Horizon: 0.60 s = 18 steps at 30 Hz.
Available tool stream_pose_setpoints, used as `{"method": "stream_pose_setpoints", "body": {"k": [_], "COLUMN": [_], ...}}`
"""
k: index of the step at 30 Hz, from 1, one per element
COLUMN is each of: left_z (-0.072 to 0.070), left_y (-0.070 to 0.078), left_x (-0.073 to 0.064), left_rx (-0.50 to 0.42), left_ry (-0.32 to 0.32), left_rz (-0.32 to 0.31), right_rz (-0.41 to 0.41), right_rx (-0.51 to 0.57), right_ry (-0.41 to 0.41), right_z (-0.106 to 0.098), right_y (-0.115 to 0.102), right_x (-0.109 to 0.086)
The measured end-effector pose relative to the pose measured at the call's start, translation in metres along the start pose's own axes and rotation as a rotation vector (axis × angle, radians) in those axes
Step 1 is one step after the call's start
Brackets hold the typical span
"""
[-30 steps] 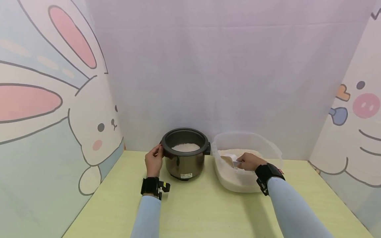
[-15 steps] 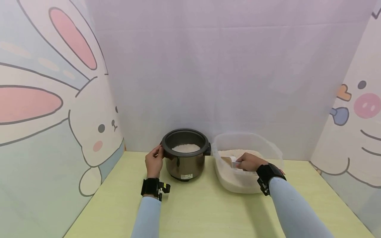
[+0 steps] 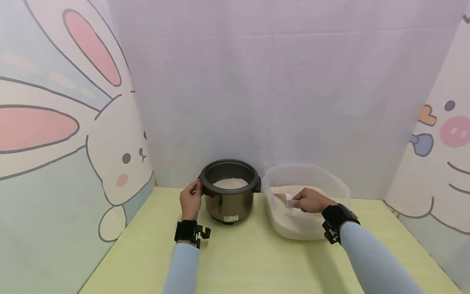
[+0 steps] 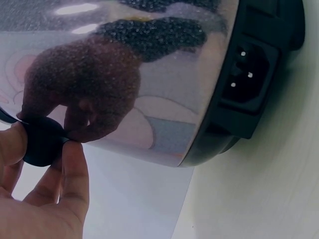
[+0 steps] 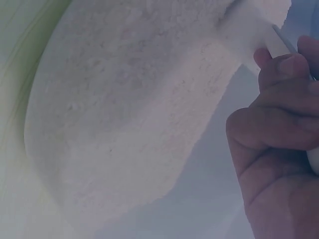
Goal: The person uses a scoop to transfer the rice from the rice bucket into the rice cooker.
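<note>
A brown-black rice cooker (image 3: 224, 208) stands lidless, white rice (image 3: 230, 183) in its dark inner pot. My left hand (image 3: 191, 201) is at its left side, thumb and fingers pinching the small black side handle (image 4: 44, 147) in the left wrist view. To the right is a clear plastic bin (image 3: 312, 173) holding much more rice (image 5: 114, 99). My right hand (image 3: 312, 201) reaches into it, fingers curled round the handle of a white scoop (image 3: 291, 202). In the right wrist view the scoop's handle (image 5: 278, 42) slants out of the grip, its head low at the rice.
Both containers stand near the back of a pale yellow-green table (image 3: 253, 261). Behind them hangs a pale lilac cloth (image 3: 235, 94). Cartoon-printed panels (image 3: 121, 183) close in both sides. A power socket (image 4: 249, 74) shows low on the cooker's body.
My right hand and forearm have shifted slightly right with the scoop, still inside the bin. The left hand keeps its hold on the cooker's handle.
</note>
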<state>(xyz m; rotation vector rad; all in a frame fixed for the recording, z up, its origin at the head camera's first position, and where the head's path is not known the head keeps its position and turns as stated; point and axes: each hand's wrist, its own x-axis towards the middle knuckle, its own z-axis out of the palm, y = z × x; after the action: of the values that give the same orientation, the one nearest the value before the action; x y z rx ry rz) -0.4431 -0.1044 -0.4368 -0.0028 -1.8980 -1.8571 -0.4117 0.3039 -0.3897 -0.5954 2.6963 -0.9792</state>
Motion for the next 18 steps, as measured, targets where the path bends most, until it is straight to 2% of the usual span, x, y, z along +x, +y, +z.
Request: {"method": "stream_pose_setpoints", "body": {"k": [3,7,13,18], "left_z": [-0.001,-0.001,-0.001,0.000], "left_y": [-0.016,-0.021,-0.022,-0.020], "left_x": [0.007,0.006,0.007,0.010], "left_rx": [-0.006,-0.003,-0.009,-0.019], "left_ry": [0.016,0.027,0.016,0.007], "left_rz": [0.004,-0.001,-0.009,0.012], "right_rz": [-0.003,0.009,0.026,0.020], "right_rx": [0.005,0.031,0.098,0.112], "right_ry": [0.000,0.004,0.033,0.064], "right_z": [0.001,0.001,0.000,-0.002], "right_y": [-0.001,0.000,0.000,0.001], "right_x": [0.001,0.000,-0.003,-0.005]}}
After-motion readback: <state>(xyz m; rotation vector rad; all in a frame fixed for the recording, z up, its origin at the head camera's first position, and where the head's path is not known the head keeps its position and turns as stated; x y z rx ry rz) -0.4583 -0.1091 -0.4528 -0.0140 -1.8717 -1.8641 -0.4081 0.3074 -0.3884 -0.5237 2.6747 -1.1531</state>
